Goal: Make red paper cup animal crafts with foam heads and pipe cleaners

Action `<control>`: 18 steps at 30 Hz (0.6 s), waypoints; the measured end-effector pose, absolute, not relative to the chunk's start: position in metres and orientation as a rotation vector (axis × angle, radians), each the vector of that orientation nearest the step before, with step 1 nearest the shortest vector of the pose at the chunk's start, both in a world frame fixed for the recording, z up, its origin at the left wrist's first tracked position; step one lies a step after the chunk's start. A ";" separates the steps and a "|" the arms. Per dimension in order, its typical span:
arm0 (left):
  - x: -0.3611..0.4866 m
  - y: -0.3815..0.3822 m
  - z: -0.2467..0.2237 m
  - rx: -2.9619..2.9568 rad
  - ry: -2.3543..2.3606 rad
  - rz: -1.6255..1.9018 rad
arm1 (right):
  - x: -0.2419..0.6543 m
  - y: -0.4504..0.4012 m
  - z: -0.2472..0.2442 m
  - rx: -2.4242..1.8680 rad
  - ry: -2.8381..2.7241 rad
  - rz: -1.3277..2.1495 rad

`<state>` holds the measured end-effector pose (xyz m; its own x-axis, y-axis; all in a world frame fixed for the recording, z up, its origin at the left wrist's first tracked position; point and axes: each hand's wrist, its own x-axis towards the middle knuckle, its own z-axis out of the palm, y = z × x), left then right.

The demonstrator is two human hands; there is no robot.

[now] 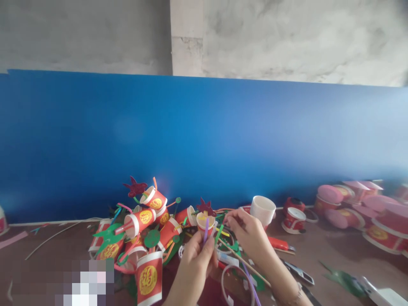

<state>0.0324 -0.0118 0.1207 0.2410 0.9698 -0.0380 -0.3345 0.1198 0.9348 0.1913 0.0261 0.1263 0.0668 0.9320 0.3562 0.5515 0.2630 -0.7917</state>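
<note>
Near the lower middle, my left hand (199, 255) is closed round several thin straws, among them a purple straw (206, 229) and a green straw (219, 233). Just beyond its fingers stands a paper cup (205, 221) with a dark red cut-out (205, 206) above it. To the right of the straws, my right hand (244, 227) has its thumb and fingers pressed together; whatever they pinch is too small to make out. A white cup (263, 208) is behind my right hand.
Red paper cups (149, 276) with straws and green shapes pile up on the left. A tape roll (237, 285), a red cutter (279, 244) and scissors (298, 271) lie nearby. Pink-topped cups (387, 229) stand right, before a blue panel (191, 140).
</note>
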 end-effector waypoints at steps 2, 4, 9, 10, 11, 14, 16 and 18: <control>0.034 -0.005 0.114 0.934 0.824 1.120 | 0.192 0.025 0.128 -1.332 -1.636 0.684; 0.035 0.001 0.107 0.896 0.816 1.112 | 0.189 0.021 0.129 -1.301 -1.657 0.758; 0.035 0.007 0.097 0.877 0.801 1.142 | 0.183 0.017 0.130 -1.339 -1.661 0.746; 0.035 0.007 0.098 0.868 0.802 1.146 | 0.183 0.017 0.129 -1.341 -1.660 0.752; 0.035 0.006 0.099 0.860 0.801 1.149 | 0.183 0.017 0.129 -1.340 -1.658 0.763; 0.033 0.000 0.108 0.855 0.809 1.171 | 0.183 0.018 0.128 -1.326 -1.636 0.802; 0.032 -0.004 0.115 0.869 0.837 1.187 | 0.182 0.019 0.128 -1.284 -1.610 0.854; 0.031 -0.007 0.120 0.887 0.850 1.167 | 0.181 0.019 0.128 -1.241 -1.566 0.904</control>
